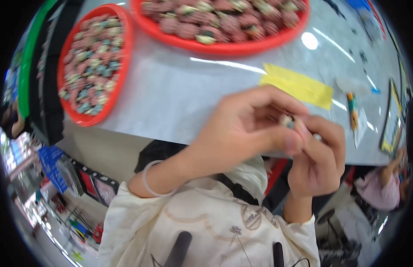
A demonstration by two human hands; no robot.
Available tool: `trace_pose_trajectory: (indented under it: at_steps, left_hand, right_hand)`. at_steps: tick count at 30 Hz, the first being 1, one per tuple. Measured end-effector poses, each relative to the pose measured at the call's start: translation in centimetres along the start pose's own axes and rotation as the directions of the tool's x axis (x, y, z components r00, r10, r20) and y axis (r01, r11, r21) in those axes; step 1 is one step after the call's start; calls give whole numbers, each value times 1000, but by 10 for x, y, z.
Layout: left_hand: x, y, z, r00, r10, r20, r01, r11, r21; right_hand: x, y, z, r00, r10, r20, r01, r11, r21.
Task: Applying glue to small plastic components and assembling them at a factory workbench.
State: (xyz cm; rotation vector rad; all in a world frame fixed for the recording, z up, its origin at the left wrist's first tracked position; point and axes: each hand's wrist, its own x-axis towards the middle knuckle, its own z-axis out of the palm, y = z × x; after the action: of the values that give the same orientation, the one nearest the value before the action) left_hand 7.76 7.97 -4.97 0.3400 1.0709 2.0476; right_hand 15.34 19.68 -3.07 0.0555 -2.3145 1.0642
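Observation:
My left hand [249, 127] and my right hand [320, 155] meet above the near edge of the table. Between their fingertips sits a small cream-and-dark piece [286, 120], partly hidden and blurred, so its exact kind does not show. The left thumb and fingers pinch it from one side, while the closed fingers of the right hand press against it from the other. Behind the hands stands a large red basket [224, 50] heaped with small ridged pink, cream and dark pieces. A second red basket [127, 49] at the left holds similar pieces in pink, cream and grey-blue.
The table [171, 102] has a pale covering with yellow tape [298, 86] stuck on it. To the right lie an orange-and-green tube [352, 109] and a black-and-yellow strip-like object [390, 120]. Another person's pink sleeve [380, 189] shows at the far right.

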Motion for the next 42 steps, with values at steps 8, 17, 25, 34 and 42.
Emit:
trace_pose_trajectory:
  at_steps: [8, 17, 25, 34, 42]
  left_hand:
    - [-13, 77, -52, 792, 610, 25, -352, 423, 835]
    - [-37, 141, -109, 781, 605, 155, 209, -487, 848]
    - [-36, 131, -116, 842, 535, 76, 177, -405, 897]
    - [-59, 134, -134, 680, 711, -181, 453, -213, 866]
    - [-42, 124, -125, 733, 680, 23, 292, -345, 892]
  right_hand:
    - [-10, 5, -17, 998, 54, -35, -57, 996, -75]
    - [-9, 13, -18, 987, 152, -54, -151, 988, 26]
    - [-12, 16, -22, 983, 177, -47, -176, 984, 24]
    - [-11, 17, -18, 940, 325, -106, -317, 945, 83]
    - [-10, 14, -14, 948, 318, -4, -314, 939, 139]
